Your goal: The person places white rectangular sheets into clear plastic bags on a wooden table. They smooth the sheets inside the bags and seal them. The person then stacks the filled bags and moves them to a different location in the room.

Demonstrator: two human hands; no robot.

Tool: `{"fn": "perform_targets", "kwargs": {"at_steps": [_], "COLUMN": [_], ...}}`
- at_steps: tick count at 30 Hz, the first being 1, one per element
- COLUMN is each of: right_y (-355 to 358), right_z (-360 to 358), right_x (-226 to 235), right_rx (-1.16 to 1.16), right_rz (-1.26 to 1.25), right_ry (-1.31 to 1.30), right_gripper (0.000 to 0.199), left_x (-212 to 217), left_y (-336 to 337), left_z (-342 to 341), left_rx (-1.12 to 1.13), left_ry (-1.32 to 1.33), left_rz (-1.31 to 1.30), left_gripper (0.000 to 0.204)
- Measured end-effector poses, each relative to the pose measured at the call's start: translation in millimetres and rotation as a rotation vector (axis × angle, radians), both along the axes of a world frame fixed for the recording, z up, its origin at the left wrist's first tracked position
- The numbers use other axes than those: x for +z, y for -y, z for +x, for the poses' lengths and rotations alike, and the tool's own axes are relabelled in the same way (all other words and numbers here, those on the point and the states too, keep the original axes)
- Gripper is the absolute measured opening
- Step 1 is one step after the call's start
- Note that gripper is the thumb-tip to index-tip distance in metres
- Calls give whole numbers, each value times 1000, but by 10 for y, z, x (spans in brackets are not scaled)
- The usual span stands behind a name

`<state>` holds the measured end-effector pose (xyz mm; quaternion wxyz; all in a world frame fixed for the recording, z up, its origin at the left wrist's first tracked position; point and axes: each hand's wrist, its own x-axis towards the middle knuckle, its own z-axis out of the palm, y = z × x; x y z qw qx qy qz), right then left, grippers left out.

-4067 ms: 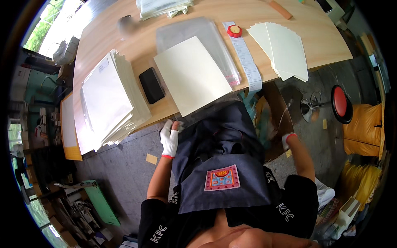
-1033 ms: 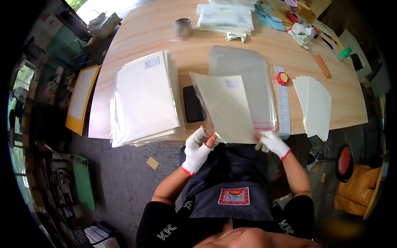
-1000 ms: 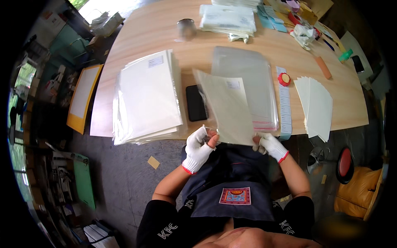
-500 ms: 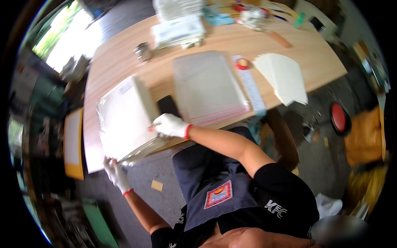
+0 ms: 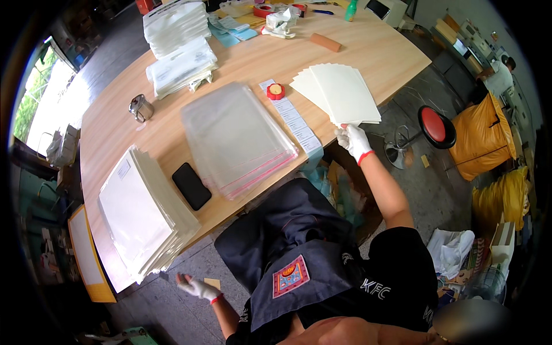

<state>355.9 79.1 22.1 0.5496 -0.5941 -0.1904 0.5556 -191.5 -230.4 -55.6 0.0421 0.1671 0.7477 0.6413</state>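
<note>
Both my hands wear white gloves with red cuffs. My right hand [image 5: 352, 142] is at the near edge of a fanned stack of cream-white sheets [image 5: 344, 92], its fingers closed on the edge of a sheet. Off the table's near left edge, my left hand [image 5: 198, 287] hangs over the floor, empty, its fingers apart. Above it lies a thick stack of clear-bagged white sheets [image 5: 138, 215], a small label on the top one. A pile of clear plastic bags with pink-edged flaps [image 5: 236, 135] lies mid-table.
A black phone [image 5: 191, 186] lies between the bagged stack and the bags. Beside the bags are a label strip [image 5: 296, 123] and a red round item [image 5: 276, 91]. A metal mug [image 5: 140, 108] and packed bundles [image 5: 181, 66] stand farther back. A red stool [image 5: 437, 123] is at right.
My right hand has left the bagged stack and moved right to the cream-white sheets. My left hand has let go of the bagged stack's near corner and dropped away. The view has shifted.
</note>
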Motion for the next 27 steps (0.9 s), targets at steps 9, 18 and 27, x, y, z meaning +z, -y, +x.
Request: {"fn": "perform_targets", "kwargs": {"at_steps": [9,18,27], "right_y": [-264,-472,-855], "right_z": [132,563,1404], "right_x": [-166,-552,-454], "right_rx": [-49,-281,-177], "right_rz": [-144,167,334], "right_ry": [-425,-483,-103], "right_gripper": [31,17,7], "left_x": [420,942,1075], "left_y": [-485,-1501,-2609], "left_z": [1035,1308,1539], "left_rx": [-802,-965,-1056], "left_ry": [-668,-1011,-1200], "left_rz": [-140,-177,-614], "left_gripper": [29,44,43]}}
